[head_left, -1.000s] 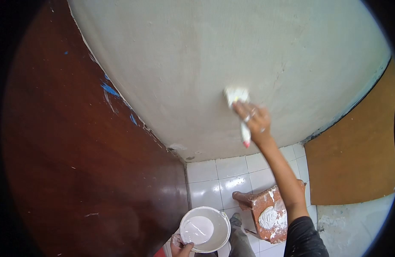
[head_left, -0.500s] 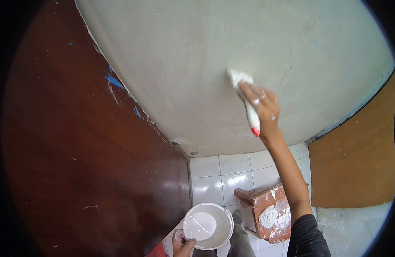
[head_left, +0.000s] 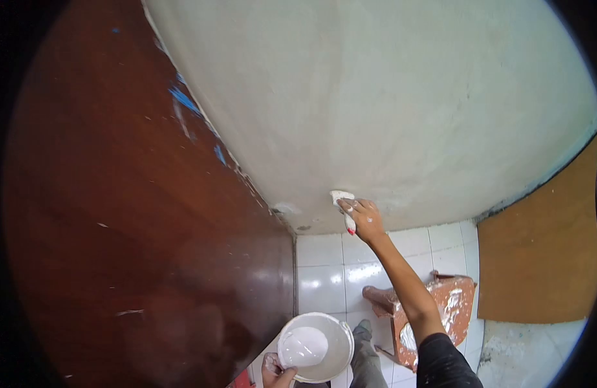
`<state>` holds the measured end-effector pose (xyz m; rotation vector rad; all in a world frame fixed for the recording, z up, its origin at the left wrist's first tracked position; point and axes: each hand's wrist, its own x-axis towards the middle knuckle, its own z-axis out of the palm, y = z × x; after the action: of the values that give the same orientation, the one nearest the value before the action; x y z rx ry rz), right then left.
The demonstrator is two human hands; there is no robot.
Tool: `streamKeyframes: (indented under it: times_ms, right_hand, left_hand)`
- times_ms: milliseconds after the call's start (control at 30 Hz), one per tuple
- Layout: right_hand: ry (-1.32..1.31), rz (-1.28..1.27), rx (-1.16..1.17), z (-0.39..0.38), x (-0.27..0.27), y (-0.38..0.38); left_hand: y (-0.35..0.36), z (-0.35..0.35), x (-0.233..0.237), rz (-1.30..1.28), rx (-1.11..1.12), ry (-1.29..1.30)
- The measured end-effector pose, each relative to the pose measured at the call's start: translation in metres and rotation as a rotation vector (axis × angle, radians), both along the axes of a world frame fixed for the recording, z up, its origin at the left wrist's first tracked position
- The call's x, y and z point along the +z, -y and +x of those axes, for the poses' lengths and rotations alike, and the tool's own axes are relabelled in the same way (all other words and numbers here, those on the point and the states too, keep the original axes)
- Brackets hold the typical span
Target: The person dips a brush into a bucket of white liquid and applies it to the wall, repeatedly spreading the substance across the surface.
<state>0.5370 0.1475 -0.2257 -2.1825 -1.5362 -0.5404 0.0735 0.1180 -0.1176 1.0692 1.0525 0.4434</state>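
Observation:
My right hand (head_left: 366, 220) is wrapped round a paintbrush (head_left: 340, 196) with a white, red-tipped handle. Its white-coated bristles meet the lower part of the pale wall (head_left: 389, 116), and specks of white show on my fingers. Low in the view, my left hand (head_left: 276, 371) grips the near-left rim of a white bucket (head_left: 347, 343), thumb over the edge. White paint (head_left: 303, 346) lies inside the bucket.
A dark brown wooden panel (head_left: 137, 213) borders the wall on the left. On the white tiled floor (head_left: 320, 284) stands a paint-smeared reddish-brown stool (head_left: 463, 294), partly behind my right arm. A lighter brown board (head_left: 538, 252) is at the right.
My right hand has brought the brush down the wall, from mid-height to near the floor. The view has shifted slightly. My left hand keeps its hold on the bucket.

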Motion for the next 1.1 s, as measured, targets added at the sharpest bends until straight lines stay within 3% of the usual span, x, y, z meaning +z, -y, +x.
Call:
streamKeyframes:
  times_ms: [67,167,233,367,500,567,700,800,833,933,967,1033,1100]
  right_hand:
    - [0.053,0.155,0.070,-0.012,0.086,-0.017]
    - [0.245,0.372,0.061,-0.031,0.230,-0.047]
    - [0.427,0.508,0.049,-0.036,0.299,-0.073]
    - [0.549,0.493,0.044,-0.042,0.312,-0.107]
    - [0.513,0.333,0.076,-0.054,0.198,-0.114]
    - [0.464,0.237,0.110,-0.057,0.145,-0.111]
    - [0.225,0.018,0.208,-0.056,0.101,-0.112]
    - [0.169,0.084,0.216,-0.054,0.152,-0.109]
    - [0.168,0.148,0.208,-0.056,0.189,-0.110]
    - [0.236,0.331,0.177,-0.061,0.318,-0.113]
    - [0.297,0.402,0.170,-0.065,0.359,-0.114]
    - [0.432,0.509,0.154,-0.063,0.409,-0.126]
    - [0.557,0.577,0.135,-0.060,0.425,-0.138]
  left_hand:
    - [-0.009,-0.014,-0.011,0.099,-0.141,0.054]
    - [-0.018,-0.013,-0.005,0.046,-0.189,0.205]
    - [-0.020,-0.010,0.012,0.016,-0.184,0.251]
    - [-0.020,0.004,0.026,-0.186,-0.098,0.327]
    - [-0.017,0.009,0.039,-0.131,-0.052,0.268]
    - [-0.018,-0.003,0.018,-0.148,-0.084,0.246]
    - [-0.021,-0.006,0.007,-0.092,-0.087,0.267]
    - [-0.026,-0.008,0.007,-0.120,-0.078,0.336]
    - [-0.026,-0.008,0.006,-0.136,-0.063,0.376]
    - [-0.048,-0.001,0.054,-0.166,-0.301,0.304]
    - [-0.044,0.000,0.055,-0.158,-0.236,0.309]
    - [-0.032,-0.001,0.046,-0.139,-0.105,0.327]
    - [-0.032,-0.014,0.009,-0.096,-0.190,0.301]
